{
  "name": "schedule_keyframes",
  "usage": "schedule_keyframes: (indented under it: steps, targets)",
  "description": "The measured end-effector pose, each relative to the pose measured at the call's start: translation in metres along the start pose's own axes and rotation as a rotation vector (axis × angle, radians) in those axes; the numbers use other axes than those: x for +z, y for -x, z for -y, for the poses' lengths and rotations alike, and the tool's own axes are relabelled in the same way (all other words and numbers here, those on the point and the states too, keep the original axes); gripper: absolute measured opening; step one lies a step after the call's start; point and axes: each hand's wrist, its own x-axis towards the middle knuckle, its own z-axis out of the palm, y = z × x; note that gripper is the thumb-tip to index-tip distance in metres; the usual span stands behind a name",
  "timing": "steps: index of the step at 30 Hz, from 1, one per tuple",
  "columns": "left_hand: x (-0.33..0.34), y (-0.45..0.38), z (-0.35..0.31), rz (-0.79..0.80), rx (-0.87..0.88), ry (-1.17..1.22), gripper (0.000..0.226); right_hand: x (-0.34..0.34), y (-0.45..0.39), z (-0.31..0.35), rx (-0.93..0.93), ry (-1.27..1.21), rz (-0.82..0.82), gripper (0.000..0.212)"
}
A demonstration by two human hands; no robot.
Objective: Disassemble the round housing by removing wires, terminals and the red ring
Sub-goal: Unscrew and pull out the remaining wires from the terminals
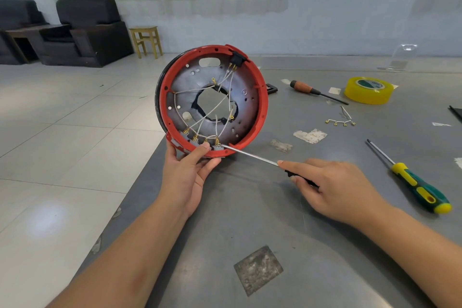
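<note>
Above the near edge of a grey bench [325,207], a person's left hand [186,177] is gripping the round housing [212,100] by its lower rim, tilting it upright. Right hand [332,185] is holding a slim screwdriver [250,155], its tip touching the rightmost brass terminal [217,142] inside the red ring [262,97]. White wires [200,122] are staying attached; next, seemingly, prying that terminal free with care.
</note>
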Motion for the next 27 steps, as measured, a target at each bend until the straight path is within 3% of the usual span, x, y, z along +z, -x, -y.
schedule_keyframes:
  steps: [9,20,27]
  targets:
    - [0.000,0.002,-0.001,-0.022,-0.005,0.026,0.067,0.009,0.001,0.005,0.007,-0.006,0.000,0.041]
    - [0.005,0.004,-0.004,-0.093,-0.026,0.135,0.067,0.013,-0.002,0.013,0.105,-0.221,0.043,0.034]
    - [0.006,0.005,-0.008,-0.087,-0.077,0.148,0.056,0.013,-0.003,0.009,0.126,-0.261,0.039,0.034]
